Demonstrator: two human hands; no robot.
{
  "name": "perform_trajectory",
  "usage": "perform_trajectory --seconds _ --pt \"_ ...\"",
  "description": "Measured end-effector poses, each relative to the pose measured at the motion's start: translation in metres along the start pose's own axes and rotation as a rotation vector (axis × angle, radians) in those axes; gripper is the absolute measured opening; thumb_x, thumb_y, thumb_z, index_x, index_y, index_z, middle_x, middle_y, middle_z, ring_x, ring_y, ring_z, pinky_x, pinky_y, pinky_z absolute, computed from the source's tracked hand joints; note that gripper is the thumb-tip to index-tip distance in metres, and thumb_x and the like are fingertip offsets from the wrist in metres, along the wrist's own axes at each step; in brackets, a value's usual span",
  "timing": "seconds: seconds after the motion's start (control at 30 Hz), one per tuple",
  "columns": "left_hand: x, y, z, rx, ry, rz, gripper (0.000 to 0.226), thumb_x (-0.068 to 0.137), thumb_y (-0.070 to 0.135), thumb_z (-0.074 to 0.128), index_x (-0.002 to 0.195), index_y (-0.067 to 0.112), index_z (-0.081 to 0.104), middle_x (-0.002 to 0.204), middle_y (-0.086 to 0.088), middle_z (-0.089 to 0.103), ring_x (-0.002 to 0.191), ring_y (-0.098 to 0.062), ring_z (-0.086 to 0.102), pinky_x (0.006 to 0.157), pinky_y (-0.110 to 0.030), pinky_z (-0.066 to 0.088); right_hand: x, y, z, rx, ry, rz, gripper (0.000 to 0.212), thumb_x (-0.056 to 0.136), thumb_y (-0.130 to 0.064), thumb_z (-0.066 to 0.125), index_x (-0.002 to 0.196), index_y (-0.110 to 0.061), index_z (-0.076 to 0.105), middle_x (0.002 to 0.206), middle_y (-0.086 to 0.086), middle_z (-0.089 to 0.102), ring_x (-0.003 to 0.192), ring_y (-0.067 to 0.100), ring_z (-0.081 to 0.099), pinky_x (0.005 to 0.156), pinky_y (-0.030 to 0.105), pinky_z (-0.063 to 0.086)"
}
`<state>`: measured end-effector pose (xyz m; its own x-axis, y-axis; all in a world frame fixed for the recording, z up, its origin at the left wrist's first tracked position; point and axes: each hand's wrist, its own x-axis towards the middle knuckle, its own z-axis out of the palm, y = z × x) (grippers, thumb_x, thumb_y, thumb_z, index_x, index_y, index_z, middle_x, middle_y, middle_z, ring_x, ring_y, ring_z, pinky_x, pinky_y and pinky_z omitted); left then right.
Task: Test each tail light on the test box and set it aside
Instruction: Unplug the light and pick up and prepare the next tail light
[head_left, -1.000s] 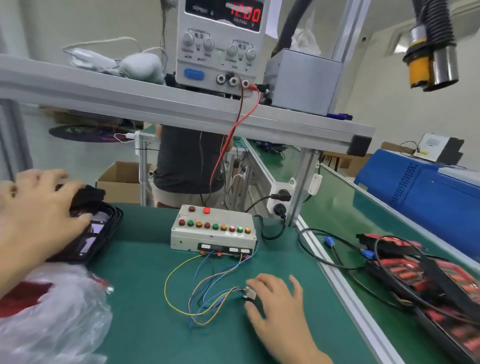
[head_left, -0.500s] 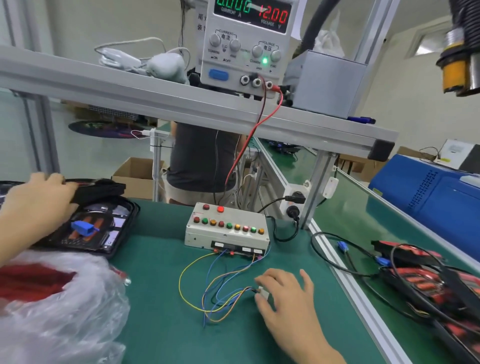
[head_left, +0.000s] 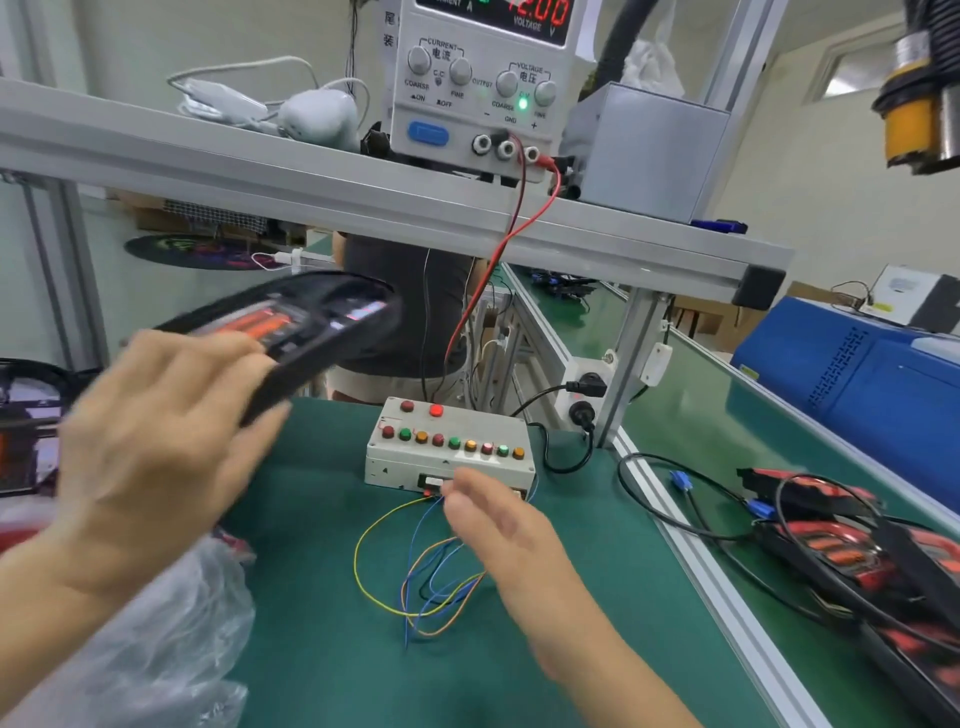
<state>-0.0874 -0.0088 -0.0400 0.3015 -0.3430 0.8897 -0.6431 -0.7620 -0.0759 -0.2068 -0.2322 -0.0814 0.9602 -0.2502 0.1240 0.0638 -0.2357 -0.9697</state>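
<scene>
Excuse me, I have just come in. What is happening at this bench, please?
A person is testing tail lights. The left hand grips a black tail light and holds it in the air, left of the test box; the picture is blurred there. The right hand is at the coloured wires by the box's front, though I cannot tell if it pinches anything. More tail lights lie in a heap on the right.
</scene>
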Motion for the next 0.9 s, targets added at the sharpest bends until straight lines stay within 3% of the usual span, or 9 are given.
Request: perform_trajectory --seconds 0.13,0.23,0.33,0.43,0.57,0.63,0.77,0.83,0.9 --pt "-0.012 0.073 -0.002 -0.094 0.105 0.199 0.017 0.088 0.017 0.064 0.089 0.002 0.072 0.096 -0.012 0.069 0.071 -0.032 0.058 0.064 -0.045 0.049 0.008 -0.016 0.021 0.582 -0.193 0.202 0.062 0.082 -0.07 0.049 0.133 -0.035 0.052 0.137 -0.004 0.057 0.128 0.018 0.052 0.106 0.051 0.042" --pt "-0.026 0.108 0.013 -0.21 0.019 0.219 0.015 0.086 0.016 0.068 0.087 0.002 0.073 0.091 -0.012 0.069 0.067 -0.03 0.06 0.055 -0.041 0.052 0.01 -0.009 0.023 0.87 -0.126 0.218 0.056 0.085 -0.055 0.053 0.115 -0.011 0.071 0.12 0.01 0.068 0.109 0.022 0.065 0.096 0.038 0.051" --pt "-0.041 0.136 0.024 -0.332 -0.008 0.228 0.032 0.081 0.012 0.071 0.11 0.0 0.066 0.107 -0.014 0.068 0.081 -0.029 0.063 0.069 -0.04 0.055 0.011 0.005 0.008 0.981 -0.009 0.224 0.039 0.078 -0.04 0.065 0.093 -0.004 0.075 0.094 0.013 0.072 0.082 0.024 0.07 0.083 0.032 0.056" --pt "-0.058 0.128 0.025 -0.514 -0.139 0.21 0.054 0.071 0.028 0.062 0.123 0.016 0.051 0.13 -0.005 0.055 0.113 -0.023 0.052 0.101 -0.033 0.04 0.012 0.013 -0.022 1.026 0.091 0.153 0.037 0.078 -0.037 0.059 0.091 -0.007 0.076 0.094 0.016 0.073 0.078 0.03 0.069 0.077 0.041 0.053" --pt "-0.067 0.08 0.029 -0.604 -0.443 -0.24 0.076 0.058 0.038 0.065 0.132 0.024 0.05 0.137 0.007 0.044 0.127 -0.019 0.041 0.101 -0.031 0.031 0.01 0.006 -0.061 1.132 0.161 -0.01 0.033 0.08 -0.031 0.056 0.096 -0.011 0.077 0.109 0.018 0.071 0.091 0.04 0.07 0.068 0.055 0.056" --pt "-0.066 0.067 0.039 -0.431 -0.713 -0.177 0.085 0.063 0.046 0.065 0.142 0.033 0.037 0.145 0.017 0.031 0.137 -0.015 0.028 0.106 -0.031 0.023 0.009 0.005 -0.072 1.17 0.166 -0.052 0.033 0.084 -0.031 0.053 0.092 -0.012 0.078 0.106 0.016 0.073 0.09 0.039 0.071 0.068 0.053 0.057" --pt "-0.062 0.048 0.055 -0.34 -0.804 -0.042 0.063 0.071 0.064 0.047 0.13 0.042 0.049 0.14 0.024 0.036 0.133 -0.004 0.028 0.107 -0.027 0.023 0.011 0.004 -0.085 1.191 0.18 -0.082 0.041 0.093 -0.033 0.045 0.085 -0.012 0.08 0.099 0.013 0.075 0.086 0.036 0.073 0.069 0.052 0.058" --pt "-0.061 0.025 0.049 -0.636 -0.875 -0.015 0.046 0.071 0.067 0.049 0.108 0.044 0.063 0.119 0.027 0.055 0.118 0.003 0.045 0.102 -0.026 0.034 0.013 0.002 -0.089 1.2 0.215 -0.098 0.039 0.092 -0.031 0.047 0.087 -0.01 0.079 0.103 0.015 0.074 0.087 0.038 0.072 0.07 0.054 0.057" --pt "-0.073 0.001 0.043 -0.874 -1.14 0.08 0.023 0.078 0.054 0.062 0.1 0.049 0.065 0.109 0.024 0.061 0.11 -0.001 0.055 0.095 -0.023 0.041 0.015 0.003 -0.095 1.223 0.26 -0.105 0.034 0.088 -0.029 0.052 0.093 -0.007 0.077 0.11 0.017 0.072 0.091 0.04 0.071 0.069 0.056 0.057"
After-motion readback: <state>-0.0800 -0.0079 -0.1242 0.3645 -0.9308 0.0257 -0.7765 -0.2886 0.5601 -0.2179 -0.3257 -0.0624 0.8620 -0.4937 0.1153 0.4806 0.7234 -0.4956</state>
